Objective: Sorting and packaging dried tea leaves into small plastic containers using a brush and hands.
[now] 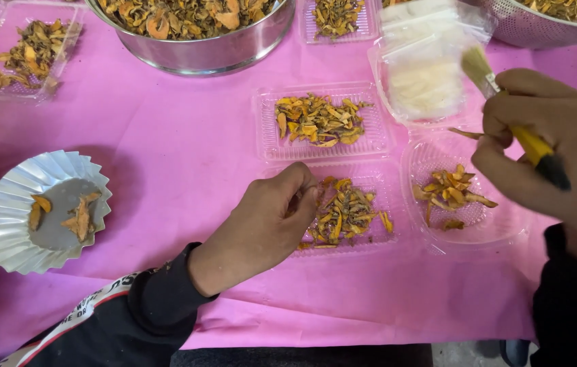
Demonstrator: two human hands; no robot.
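Sorting and brushing of dried orange slices looks to be the step in hand. The left hand point(268, 221), at lower centre, is pinching slices in a clear tray point(350, 211). The right hand point(547, 146), at right, is grasping a yellow-handled brush point(506, 109) and one slice above a round tray point(462, 197). Next calls for steady, light strokes.

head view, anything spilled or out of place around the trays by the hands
One thing: a few dried orange pieces hang over the right edge of the clear tray under the left hand. The right hand holds a yellow-handled brush. Nothing else stands out.
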